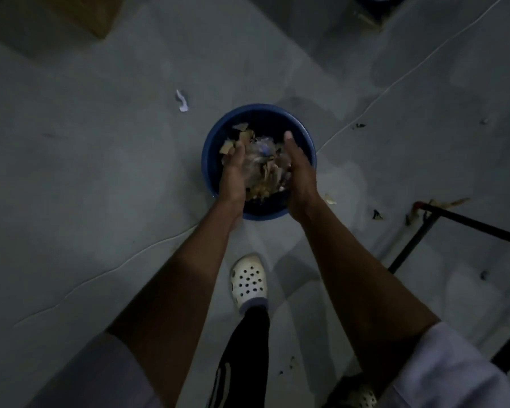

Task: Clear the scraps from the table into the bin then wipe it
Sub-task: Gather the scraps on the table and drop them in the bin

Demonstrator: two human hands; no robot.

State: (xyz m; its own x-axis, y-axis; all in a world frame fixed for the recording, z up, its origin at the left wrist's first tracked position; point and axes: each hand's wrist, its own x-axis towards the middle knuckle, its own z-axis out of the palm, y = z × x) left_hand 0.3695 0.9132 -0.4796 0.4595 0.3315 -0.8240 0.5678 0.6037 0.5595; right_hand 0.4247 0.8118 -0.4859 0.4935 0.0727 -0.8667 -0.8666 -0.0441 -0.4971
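While holding the scraps (262,169) over the blue bin (210,175), keep both hands low and centred on the opening. Note the left hand (233,175) and right hand (299,175) set palm to palm, fingers nearly straight rather than curled, pressing a heap of peel-like bits and crumpled clear film between them. Find that heap right above the bin's mouth, and the bin itself on the grey floor (100,172) just beyond a white clog (249,281). Probably the dumping step, with wiping yet to come; no table in view.

To do it well, lower closer to the rim before parting the palms. Then open at the far edge first, letting the heap slide forward and down, not out to the sides. Spread slowly. Expect the light film to cling to skin or drift, so shake it off inside the rim. Mind the right side, littered with small bits (330,199) near the bin and towards the black metal frame (468,223). Afterwards, consider gathering those, and the white paper shred (182,101) lying far left of the bin.
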